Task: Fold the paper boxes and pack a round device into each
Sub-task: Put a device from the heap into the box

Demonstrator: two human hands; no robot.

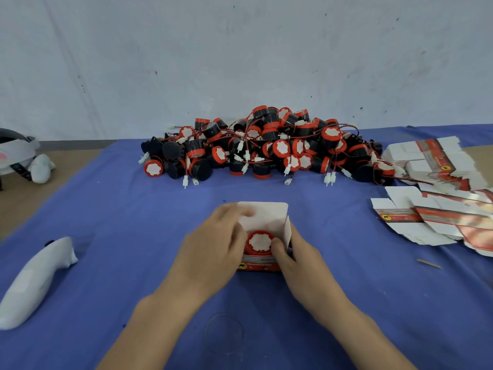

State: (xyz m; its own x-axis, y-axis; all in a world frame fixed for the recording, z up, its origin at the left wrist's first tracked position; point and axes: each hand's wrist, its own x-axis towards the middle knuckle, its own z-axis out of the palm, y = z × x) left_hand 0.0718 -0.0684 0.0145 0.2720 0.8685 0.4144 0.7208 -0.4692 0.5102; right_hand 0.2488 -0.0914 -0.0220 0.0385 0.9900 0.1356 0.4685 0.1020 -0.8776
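left hand (213, 247): curled round left side of open box (266, 213) | right hand (298, 259): pinching right wall, thumb on round device (259, 241) inside

cloth (106, 263) blue | devices (266, 145) black-red, white faces | box (260, 265) red-white

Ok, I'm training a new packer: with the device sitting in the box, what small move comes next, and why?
Probably fold the lid flap down over the device and tuck it in. The device sits inside the box, the left hand and right hand both hold the box, and the white flap stands open at the back.
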